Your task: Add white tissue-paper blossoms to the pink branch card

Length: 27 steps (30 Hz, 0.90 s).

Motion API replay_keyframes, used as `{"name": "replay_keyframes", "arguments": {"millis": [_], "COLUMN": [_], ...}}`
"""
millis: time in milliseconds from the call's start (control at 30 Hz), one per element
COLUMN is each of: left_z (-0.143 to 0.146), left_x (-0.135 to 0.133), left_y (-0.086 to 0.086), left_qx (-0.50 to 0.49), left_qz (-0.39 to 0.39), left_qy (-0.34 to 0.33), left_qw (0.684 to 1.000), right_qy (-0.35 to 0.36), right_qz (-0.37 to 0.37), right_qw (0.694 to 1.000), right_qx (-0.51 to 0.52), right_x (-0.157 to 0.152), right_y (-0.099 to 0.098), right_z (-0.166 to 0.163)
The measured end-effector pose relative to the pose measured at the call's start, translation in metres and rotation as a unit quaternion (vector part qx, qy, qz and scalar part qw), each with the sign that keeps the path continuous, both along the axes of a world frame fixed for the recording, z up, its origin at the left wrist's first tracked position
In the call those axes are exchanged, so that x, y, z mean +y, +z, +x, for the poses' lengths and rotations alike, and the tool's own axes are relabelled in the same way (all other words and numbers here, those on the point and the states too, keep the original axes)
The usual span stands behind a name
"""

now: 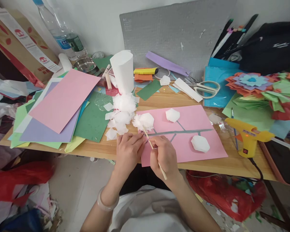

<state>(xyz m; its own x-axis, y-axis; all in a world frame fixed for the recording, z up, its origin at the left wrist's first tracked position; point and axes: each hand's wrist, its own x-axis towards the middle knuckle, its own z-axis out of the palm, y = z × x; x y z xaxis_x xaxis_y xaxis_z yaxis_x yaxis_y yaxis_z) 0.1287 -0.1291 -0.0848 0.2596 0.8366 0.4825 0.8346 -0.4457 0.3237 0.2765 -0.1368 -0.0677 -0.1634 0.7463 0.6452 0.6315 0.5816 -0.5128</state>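
Note:
My right hand (163, 158) is closed around a thin wooden stick (161, 168). The stick's far tip meets a frilly white paper flower (145, 121) at the left of a pink paper sheet (207, 119). On the sheet's left edge rests my left hand (130, 149), its fingers stretched toward the flower, thumb and index finger apart. A dark green branch line (169, 132) is drawn across the sheet. Two white paper discs (172, 115) (200, 143) lie at its twig ends. Left of the flower is a pile of small white paper pieces (122, 116).
A rolled white paper (122, 72) stands behind the pile. Coloured sheets (65, 100) are stacked at left. On the right are a yellow glue gun (248, 133), a paintbrush (234, 129), scissors (207, 89) and layered paper flowers (251, 82). A phone (284, 158) lies near the table edge.

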Motion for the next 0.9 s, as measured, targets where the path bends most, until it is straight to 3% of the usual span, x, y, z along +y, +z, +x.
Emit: {"name": "replay_keyframes", "arguments": {"millis": [333, 600, 900], "left_z": [-0.002, -0.001, 0.000], "left_x": [0.000, 0.000, 0.000], "left_y": [-0.002, -0.004, -0.002], "left_qx": [0.010, 0.005, 0.003], "left_qz": [-0.002, 0.000, 0.000], "left_qy": [-0.006, 0.001, 0.001], "left_qw": [1.000, 1.000, 1.000], "right_qy": [0.009, -0.008, 0.004], "right_qz": [-0.025, -0.020, -0.035], "right_qw": [1.000, 0.997, 0.995], "right_qx": [-0.009, 0.081, 0.092], "right_x": [0.002, -0.008, -0.003], "right_y": [0.001, -0.005, -0.009], "right_z": [-0.003, 0.006, 0.004]}}
